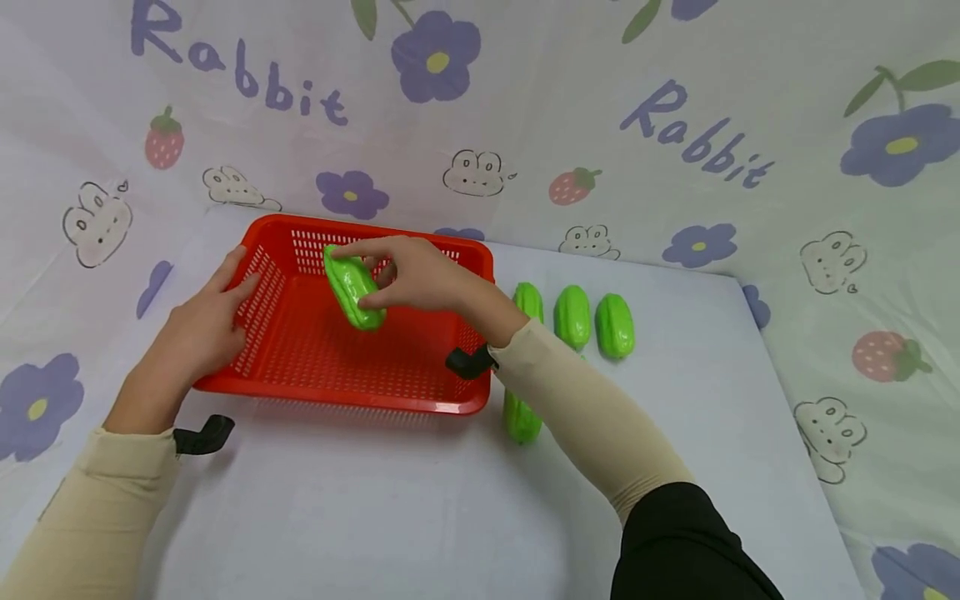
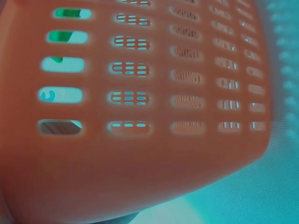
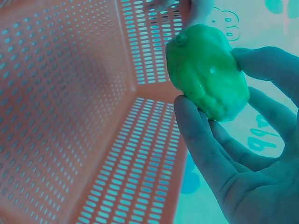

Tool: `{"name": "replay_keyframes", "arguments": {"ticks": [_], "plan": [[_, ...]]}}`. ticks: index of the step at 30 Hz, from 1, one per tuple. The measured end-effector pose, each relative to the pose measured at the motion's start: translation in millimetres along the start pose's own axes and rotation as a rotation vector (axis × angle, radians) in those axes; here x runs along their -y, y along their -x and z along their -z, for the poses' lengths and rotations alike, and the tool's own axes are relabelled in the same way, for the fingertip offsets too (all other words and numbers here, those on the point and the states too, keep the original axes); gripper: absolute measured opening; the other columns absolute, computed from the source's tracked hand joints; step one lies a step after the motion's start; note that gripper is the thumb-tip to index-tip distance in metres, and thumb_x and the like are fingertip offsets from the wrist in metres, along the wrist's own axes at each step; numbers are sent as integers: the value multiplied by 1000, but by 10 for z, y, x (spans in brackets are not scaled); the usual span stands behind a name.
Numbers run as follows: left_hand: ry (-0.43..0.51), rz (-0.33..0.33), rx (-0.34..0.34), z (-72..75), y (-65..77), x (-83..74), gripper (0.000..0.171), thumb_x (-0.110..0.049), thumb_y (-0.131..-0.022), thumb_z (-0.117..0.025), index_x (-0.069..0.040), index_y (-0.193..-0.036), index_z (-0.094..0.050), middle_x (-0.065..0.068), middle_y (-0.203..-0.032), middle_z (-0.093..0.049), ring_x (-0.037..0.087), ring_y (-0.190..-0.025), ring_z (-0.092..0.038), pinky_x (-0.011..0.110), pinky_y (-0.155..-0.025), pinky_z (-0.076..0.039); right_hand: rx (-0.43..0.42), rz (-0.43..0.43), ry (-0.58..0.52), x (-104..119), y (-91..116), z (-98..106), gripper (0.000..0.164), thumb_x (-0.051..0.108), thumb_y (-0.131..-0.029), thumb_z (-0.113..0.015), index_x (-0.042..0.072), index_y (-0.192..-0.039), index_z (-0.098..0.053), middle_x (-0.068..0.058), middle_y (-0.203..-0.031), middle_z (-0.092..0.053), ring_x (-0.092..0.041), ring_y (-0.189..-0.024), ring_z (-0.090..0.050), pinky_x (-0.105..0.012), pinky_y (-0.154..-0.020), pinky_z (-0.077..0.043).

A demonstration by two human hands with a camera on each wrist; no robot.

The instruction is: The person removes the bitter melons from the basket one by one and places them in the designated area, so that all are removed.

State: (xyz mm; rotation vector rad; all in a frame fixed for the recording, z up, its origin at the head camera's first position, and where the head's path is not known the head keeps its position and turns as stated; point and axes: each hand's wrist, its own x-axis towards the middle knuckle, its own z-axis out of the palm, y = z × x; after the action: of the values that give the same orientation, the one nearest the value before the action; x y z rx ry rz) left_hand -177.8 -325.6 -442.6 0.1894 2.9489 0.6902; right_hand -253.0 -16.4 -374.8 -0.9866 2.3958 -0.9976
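Note:
In the head view my right hand [image 1: 420, 271] is over the inside of a red plastic basket [image 1: 341, 400], pinching a glossy green ribbed vegetable [image 1: 352, 287] between thumb and fingers. The right wrist view shows this vegetable [image 2: 70, 13] is partly seen through slots in the left wrist view, and up close [image 3: 208, 72] it has a lumpy surface and a small nub at one end. At the basket's left side my left hand [image 1: 206, 325] grips the rim, fingers reaching over it. The basket's slotted wall [image 2: 159, 158] fills the left wrist view, where that hand is mostly hidden.
More green vegetables lie right of the basket: a row with one [image 1: 573, 317] beside another [image 1: 615, 325], and one [image 1: 522, 419] nearer, partly covered by my right sleeve [image 1: 592, 408]. The white table [image 1: 360, 508] meets a patterned cloth [image 1: 525, 108] behind.

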Motion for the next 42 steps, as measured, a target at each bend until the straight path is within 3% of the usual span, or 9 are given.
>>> {"name": "replay_keyframes", "arguments": {"ticks": [9,19,27,35,42], "plan": [[5,-7,0,-18,15,12,87,8,-89,-62,1,-168,-28,6,-181,13,54,-102,-62,43,-60,-60,-117,6,19,-33,314,145,64,19,-92,-87,31,-151,-67,1,-120,-67,-16,-99,-68,-34,-76,-62],[3,5,23,-20,19,-11,87,7,-90,-62,1,-169,-26,7,-181,15,54,-108,-60,46,-65,-62,-147,-26,-14,-127,597,279,65,20,-93,-85,29,-154,-64,-3,-121,-66,-19,-97,-70,-35,-78,-62],[7,10,28,-11,8,-37,87,7,-90,-62,1,-169,-26,6,-181,15,53,-105,-60,43,-63,-61,-205,-71,5,-215,888,378,67,22,-94,-85,31,-156,-62,-2,-128,-66,-18,-103,-69,-37,-82,-61],[-7,2,24,-32,-11,-6,85,6,-90,-61,1,-168,-27,6,-181,14,56,-110,-59,44,-64,-61,-284,-106,-29,-330,1221,487,65,21,-93,-86,32,-153,-64,0,-124,-67,-18,-105,-70,-39,-84,-63],[-12,3,17,-2,6,3,86,8,-89,-60,1,-169,-27,6,-181,14,57,-111,-58,45,-64,-60,-300,-139,-13,-382,1355,518,67,23,-92,-87,33,-154,-63,0,-129,-67,-19,-109,-69,-39,-86,-63]]}}
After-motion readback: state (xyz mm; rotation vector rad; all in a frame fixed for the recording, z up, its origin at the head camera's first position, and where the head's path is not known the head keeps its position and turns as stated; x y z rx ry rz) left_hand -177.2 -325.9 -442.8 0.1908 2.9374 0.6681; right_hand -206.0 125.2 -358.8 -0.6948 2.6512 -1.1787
